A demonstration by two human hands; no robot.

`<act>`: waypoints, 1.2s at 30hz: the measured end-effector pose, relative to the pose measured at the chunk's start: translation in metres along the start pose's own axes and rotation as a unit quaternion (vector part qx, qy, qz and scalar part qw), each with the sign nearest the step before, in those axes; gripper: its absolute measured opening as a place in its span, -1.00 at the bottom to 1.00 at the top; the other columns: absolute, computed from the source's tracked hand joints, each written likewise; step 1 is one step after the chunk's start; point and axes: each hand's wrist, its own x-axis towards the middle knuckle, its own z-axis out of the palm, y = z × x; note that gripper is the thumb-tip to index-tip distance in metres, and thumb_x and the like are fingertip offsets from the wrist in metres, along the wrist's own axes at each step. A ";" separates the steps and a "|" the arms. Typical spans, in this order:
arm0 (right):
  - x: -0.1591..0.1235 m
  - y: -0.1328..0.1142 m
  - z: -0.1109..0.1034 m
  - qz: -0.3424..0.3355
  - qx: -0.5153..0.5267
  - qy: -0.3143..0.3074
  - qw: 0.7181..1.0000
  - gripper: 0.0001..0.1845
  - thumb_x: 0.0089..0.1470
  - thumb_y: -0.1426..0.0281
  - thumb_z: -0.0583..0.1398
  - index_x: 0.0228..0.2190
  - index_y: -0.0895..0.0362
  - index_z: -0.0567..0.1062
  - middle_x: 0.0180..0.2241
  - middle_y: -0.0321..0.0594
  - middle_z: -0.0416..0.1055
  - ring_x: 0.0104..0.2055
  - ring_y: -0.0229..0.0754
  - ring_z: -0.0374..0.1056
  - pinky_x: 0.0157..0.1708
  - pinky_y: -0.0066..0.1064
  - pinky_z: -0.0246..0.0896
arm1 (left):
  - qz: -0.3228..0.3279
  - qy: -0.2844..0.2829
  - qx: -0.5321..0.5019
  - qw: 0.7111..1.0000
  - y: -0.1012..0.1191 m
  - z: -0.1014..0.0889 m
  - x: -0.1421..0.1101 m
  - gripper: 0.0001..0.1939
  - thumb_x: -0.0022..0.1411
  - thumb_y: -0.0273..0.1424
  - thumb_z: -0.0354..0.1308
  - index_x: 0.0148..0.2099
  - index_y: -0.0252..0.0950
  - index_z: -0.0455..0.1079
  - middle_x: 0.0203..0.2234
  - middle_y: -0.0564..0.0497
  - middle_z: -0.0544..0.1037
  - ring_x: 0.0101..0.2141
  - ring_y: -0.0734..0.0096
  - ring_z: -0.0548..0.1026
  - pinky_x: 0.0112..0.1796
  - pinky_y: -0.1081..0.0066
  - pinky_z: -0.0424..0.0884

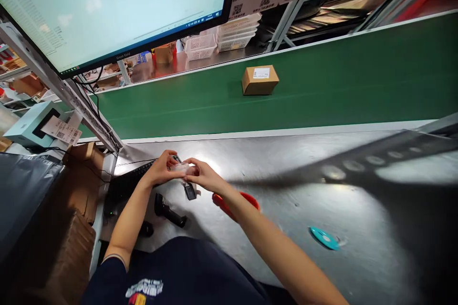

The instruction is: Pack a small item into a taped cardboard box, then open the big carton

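My left hand (161, 169) and my right hand (203, 175) meet above the metal table, fingers closed on a small clear plastic packet (180, 167). What is inside the packet is too small to make out. Just below the fingers shows a small black rectangular item (190, 191); whether it hangs from the packet or lies on the table I cannot tell. A black handheld barcode scanner (169, 210) lies near my left forearm, beside a black keyboard (125, 182). Partly hidden under my right forearm is an orange-red ring-shaped object (249, 198).
A teal box cutter (324, 238) lies on the metal table (282, 219) to the right. Beyond the table, a cardboard box (260, 81) sits on the green conveyor belt (343, 76). A monitor (118, 5) overhangs the upper left. Cartons (77, 190) stand at the left.
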 end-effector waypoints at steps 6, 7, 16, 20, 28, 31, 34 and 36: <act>-0.018 0.001 -0.001 0.032 0.103 0.042 0.993 -0.23 -0.15 0.08 0.47 -0.07 0.11 0.23 -0.49 -0.32 0.47 -0.47 -0.22 0.38 -0.44 -0.45 0.22 | -0.128 0.044 -0.231 0.963 -0.028 0.031 -0.013 -0.42 -0.22 -0.03 0.55 -0.38 -0.38 0.41 -0.54 0.05 0.46 -0.51 0.50 0.39 -0.39 0.42 0.35; -0.021 0.000 -0.002 0.035 0.111 0.045 0.992 -0.26 -0.13 0.06 0.46 -0.09 0.11 0.24 -0.50 -0.33 0.47 -0.46 -0.24 0.37 -0.41 -0.45 0.23 | -0.129 0.066 -0.247 0.958 -0.029 0.035 -0.013 -0.41 -0.26 -0.04 0.56 -0.41 -0.39 0.42 -0.56 0.05 0.46 -0.52 0.51 0.38 -0.39 0.41 0.36; -0.032 0.001 0.003 -0.063 0.053 0.133 0.988 -0.60 0.08 0.10 0.32 -0.40 0.11 0.29 -0.44 -0.28 0.37 -0.41 -0.27 0.30 -0.40 -0.43 0.23 | -0.085 0.210 -0.318 0.921 -0.019 0.057 -0.011 -0.53 -0.15 -0.18 0.49 -0.32 -0.33 0.36 -0.51 0.11 0.46 -0.50 0.56 0.38 -0.36 0.47 0.35; -0.032 0.001 0.002 -0.093 -0.016 0.158 0.983 -0.73 0.06 0.24 0.22 -0.29 0.14 0.60 -0.27 -0.14 0.54 -0.26 -0.15 0.43 -0.25 -0.33 0.35 | -0.010 0.241 -0.326 0.914 -0.019 0.069 -0.019 -0.43 0.03 -0.23 0.43 -0.01 -0.23 0.24 -0.47 0.15 0.49 -0.44 0.49 0.47 -0.27 0.42 0.42; -0.049 -0.022 -0.005 -0.067 -0.050 0.101 0.991 -0.38 0.16 0.16 0.24 0.17 0.21 0.50 -0.30 -0.12 0.56 -0.36 -0.14 0.46 -0.32 -0.29 0.44 | 0.204 0.175 0.006 0.963 -0.009 0.058 -0.028 -0.82 0.34 -0.43 0.17 -0.11 -0.21 0.59 -0.27 -0.03 0.55 -0.22 0.40 0.51 -0.14 0.37 0.41; -0.053 -0.029 -0.006 -0.104 -0.105 0.130 0.981 -0.43 0.17 0.26 0.21 0.18 0.16 0.47 -0.23 -0.13 0.58 -0.22 -0.10 0.51 -0.12 -0.22 0.47 | 0.161 0.146 0.008 0.976 0.000 0.054 -0.026 -0.64 0.32 -0.40 0.22 0.14 -0.20 0.52 -0.22 -0.04 0.56 -0.20 0.37 0.51 -0.09 0.33 0.42; -0.052 -0.031 -0.006 -0.104 -0.163 0.150 0.970 -0.49 0.19 0.29 0.19 0.16 0.13 0.46 -0.19 -0.13 0.60 -0.17 -0.06 0.53 -0.07 -0.18 0.45 | 0.111 0.154 0.026 0.981 0.006 0.056 -0.024 -0.65 0.21 -0.42 0.32 0.07 -0.27 0.52 -0.19 -0.06 0.57 -0.20 0.34 0.52 -0.08 0.31 0.42; -0.050 -0.030 -0.005 -0.095 -0.204 0.164 0.960 -0.61 0.20 0.29 0.17 0.03 0.13 0.53 -0.17 -0.12 0.61 -0.17 -0.04 0.54 -0.09 -0.18 0.42 | 0.101 0.166 0.068 0.979 0.008 0.057 -0.022 -0.77 0.21 -0.49 0.28 -0.06 -0.27 0.56 -0.25 -0.05 0.57 -0.23 0.34 0.51 -0.10 0.30 0.41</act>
